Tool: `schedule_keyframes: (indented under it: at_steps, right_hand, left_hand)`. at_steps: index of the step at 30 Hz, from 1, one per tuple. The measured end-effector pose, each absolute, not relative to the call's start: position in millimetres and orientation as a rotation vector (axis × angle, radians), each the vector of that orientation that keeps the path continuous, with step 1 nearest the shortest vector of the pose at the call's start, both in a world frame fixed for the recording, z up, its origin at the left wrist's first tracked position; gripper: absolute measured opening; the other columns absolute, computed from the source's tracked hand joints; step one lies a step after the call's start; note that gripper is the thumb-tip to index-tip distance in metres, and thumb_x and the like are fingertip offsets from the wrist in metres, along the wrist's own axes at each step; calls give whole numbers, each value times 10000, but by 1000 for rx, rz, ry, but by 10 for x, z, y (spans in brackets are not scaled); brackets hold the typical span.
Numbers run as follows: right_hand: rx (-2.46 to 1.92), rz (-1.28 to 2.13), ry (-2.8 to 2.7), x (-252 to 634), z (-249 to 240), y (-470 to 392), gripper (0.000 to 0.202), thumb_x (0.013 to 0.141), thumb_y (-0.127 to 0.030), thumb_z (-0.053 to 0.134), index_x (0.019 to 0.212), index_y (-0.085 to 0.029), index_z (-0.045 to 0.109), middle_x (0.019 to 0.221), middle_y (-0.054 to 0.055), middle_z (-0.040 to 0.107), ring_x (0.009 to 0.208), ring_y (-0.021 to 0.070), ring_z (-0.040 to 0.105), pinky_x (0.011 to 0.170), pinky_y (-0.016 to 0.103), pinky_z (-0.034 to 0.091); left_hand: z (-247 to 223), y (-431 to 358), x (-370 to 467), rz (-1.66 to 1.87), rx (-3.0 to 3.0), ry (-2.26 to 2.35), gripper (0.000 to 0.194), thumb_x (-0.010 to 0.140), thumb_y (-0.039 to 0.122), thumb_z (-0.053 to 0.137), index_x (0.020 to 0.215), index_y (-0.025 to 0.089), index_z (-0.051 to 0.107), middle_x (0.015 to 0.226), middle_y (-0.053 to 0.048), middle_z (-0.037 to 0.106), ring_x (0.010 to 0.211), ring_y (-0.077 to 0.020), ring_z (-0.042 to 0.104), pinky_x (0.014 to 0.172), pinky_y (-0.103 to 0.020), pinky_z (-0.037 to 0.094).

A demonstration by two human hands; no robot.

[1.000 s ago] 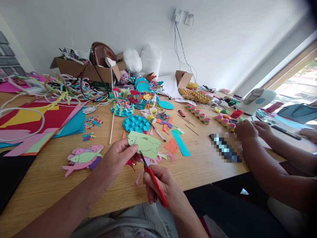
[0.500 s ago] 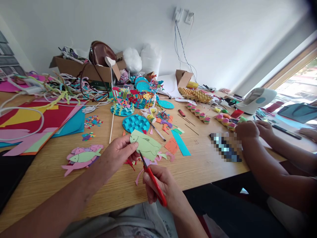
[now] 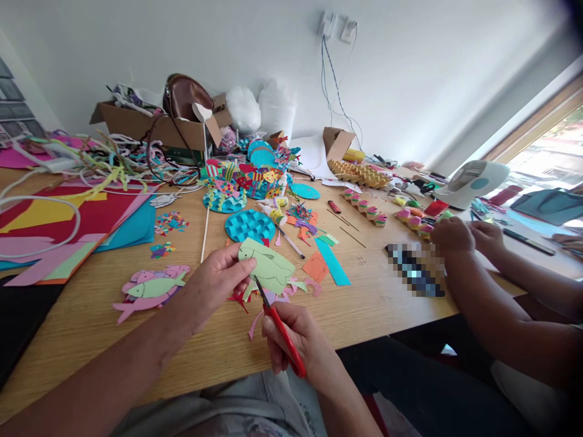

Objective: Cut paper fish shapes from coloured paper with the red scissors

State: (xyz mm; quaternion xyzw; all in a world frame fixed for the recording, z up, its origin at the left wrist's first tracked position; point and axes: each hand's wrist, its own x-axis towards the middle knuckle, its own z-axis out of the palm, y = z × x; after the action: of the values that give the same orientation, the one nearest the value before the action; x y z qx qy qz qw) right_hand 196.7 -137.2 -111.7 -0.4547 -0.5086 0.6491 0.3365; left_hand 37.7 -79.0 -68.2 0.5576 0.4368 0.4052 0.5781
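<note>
My left hand (image 3: 230, 270) pinches the left end of a light green piece of paper (image 3: 268, 267) with a fish outline drawn on it. In my right hand (image 3: 294, 340) are red-handled scissors (image 3: 286, 337), their blades at the paper's lower edge by my left fingertips. Under the paper lie coloured paper scraps (image 3: 276, 296), mostly pink, red and purple. To the left of my hands rests a pile of cut-out paper fish (image 3: 152, 288), a green one on top of pink ones.
Coloured paper sheets (image 3: 68, 218) cover the table's left side. Blue textured ovals (image 3: 250, 226) and a glue bottle (image 3: 276, 213) lie ahead. A cardboard box (image 3: 150, 130) stands by the wall. Another person's hands (image 3: 455, 237) work at the right, near a pixelated patch.
The scissors, the green paper and both hands have barely moved. A small green strip now shows hanging below the paper near the blades.
</note>
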Motion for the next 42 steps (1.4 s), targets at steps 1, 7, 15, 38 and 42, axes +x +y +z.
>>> schedule_keyframes:
  at_steps: [1,7,15,38,42]
  right_hand:
    - [-1184,1698,-1324,1967,-1123,-1370,433,790,-583,564,681,-166,528,393,-63,478,314,51,398,327,139,273]
    - [-1126,1703,-1327,1958,-1098,-1353,497,743,-647,584,667,-162,510,406,-55,486,325,53,396,348,153,300]
    - [-1093,1724,-1293,1964,-1132,-1340,496,749,-651,581,660,-168,504,409,-48,506,319,59,406,350,161,305]
    - [-1056,1758,-1251,1969,-1157,-1340,514,717,-663,603,667,-157,531,386,-60,491,289,51,398,312,153,264]
    - [-1081,1757,-1252,1964,-1155,-1342,524,709,-679,599,664,-161,529,386,-62,488,292,55,400,314,157,274]
  left_hand:
    - [-683,-791,382,947,1290,1023,178,733,354,574,717,179,550,528,62,503,480,-80,426,476,-202,345]
    - [-669,-799,409,934,1195,1007,187,724,353,596,739,170,559,550,50,537,484,-82,457,485,-206,347]
    - [-658,-819,424,920,1133,987,170,725,336,619,709,173,572,519,51,540,480,-83,463,484,-197,343]
    - [-693,-835,423,908,1097,963,188,730,354,618,718,169,582,533,44,551,494,-86,478,486,-198,364]
    - [-683,-838,431,914,1081,973,187,719,349,626,716,167,588,525,42,546,488,-90,478,480,-201,362]
